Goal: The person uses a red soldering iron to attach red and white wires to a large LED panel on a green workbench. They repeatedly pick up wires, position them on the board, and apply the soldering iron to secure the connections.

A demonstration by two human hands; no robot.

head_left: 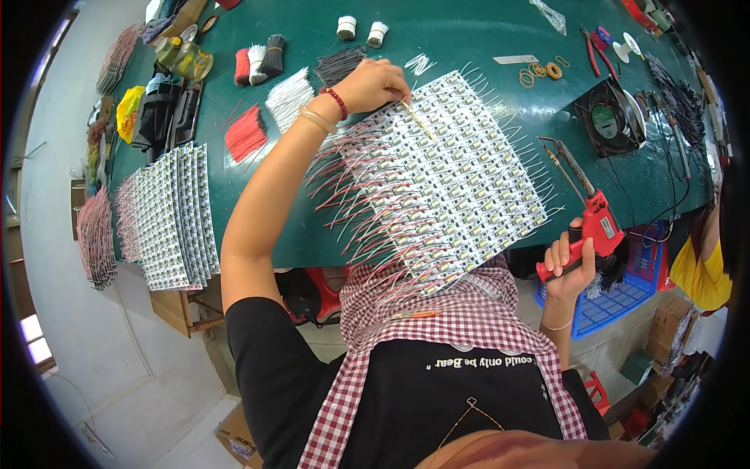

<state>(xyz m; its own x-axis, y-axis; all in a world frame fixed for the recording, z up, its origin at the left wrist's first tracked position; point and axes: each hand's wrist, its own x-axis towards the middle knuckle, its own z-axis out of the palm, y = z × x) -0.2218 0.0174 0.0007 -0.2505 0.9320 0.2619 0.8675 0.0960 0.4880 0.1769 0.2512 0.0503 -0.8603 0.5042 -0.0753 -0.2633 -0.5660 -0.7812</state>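
Note:
A large panel of small white circuit boards [469,168] lies on the green table and hangs over its near edge toward my lap. Red and white wires stick out along its left side, and pale wires along its right. My left hand [373,84] is over the panel's far left corner, fingers pinched on a thin pale-yellow stick [420,120] that slants down across the boards. My right hand [572,267] grips the handle of a red soldering gun [603,225] at the table's near right edge. Its tip points up and left, apart from the panel.
Loose red wires [246,133], white wires [289,98] and black wires [337,64] lie beyond my left arm. Wired panels [176,219] overlap at left. A black fan [605,121], red pliers [595,56] and solder spool [626,47] stand at right; a blue basket [613,305] is below.

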